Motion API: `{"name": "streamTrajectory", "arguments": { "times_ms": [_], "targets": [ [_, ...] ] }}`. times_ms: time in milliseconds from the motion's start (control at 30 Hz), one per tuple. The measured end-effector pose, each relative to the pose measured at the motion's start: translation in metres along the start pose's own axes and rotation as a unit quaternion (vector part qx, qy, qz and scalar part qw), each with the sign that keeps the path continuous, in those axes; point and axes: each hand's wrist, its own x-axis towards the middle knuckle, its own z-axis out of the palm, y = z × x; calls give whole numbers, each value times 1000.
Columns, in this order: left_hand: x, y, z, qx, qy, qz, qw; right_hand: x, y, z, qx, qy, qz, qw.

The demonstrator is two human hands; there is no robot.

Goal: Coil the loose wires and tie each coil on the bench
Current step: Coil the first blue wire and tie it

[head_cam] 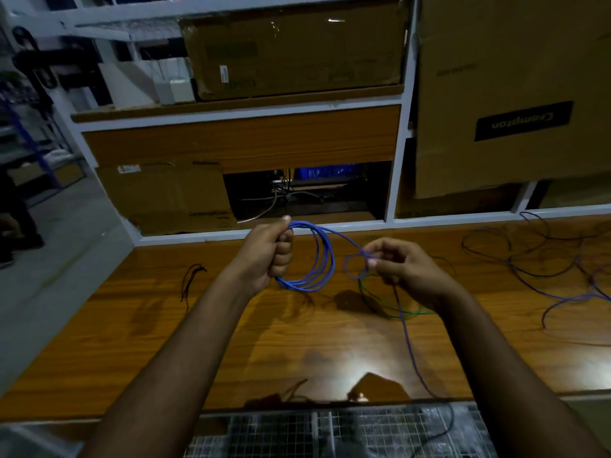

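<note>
The left hand [269, 251] is fisted around a blue wire coil [314, 259] of several turns, held just above the desk [165, 325], while the right hand [401, 271] pinches a small loop of the same wire's tail. Coiling looks underway (1 coil, not yet tied); next, likely lay that loop onto the bundle, feeding slack from the tail trailing over the desk's near edge.

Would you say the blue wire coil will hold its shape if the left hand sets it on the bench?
Probably not: the blue coil is untied, its loops held only by the left hand, so it may spring open. It looks thin and light.
</note>
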Motion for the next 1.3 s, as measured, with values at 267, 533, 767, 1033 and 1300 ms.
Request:
{"name": "streamTrajectory", "arguments": {
  "times_ms": [267,533,767,1033,1300],
  "targets": [
    [11,-1,-1,-19,-6,11,1000,-9,-11,3,-207,130,4,970],
    [24,-16,9,21,29,48,998,-21,-29,65,99,-10,-56,993],
    [23,-25,-1,-61,33,33,997,-16,-57,39,312,138,-20,940],
    [22,-2,-10,-172,20,53,984,-9,-12,34,-296,210,201,910],
    [19,-11,7,-139,3,16,990,-35,-67,92,-544,-188,-51,816]
  ]
}}
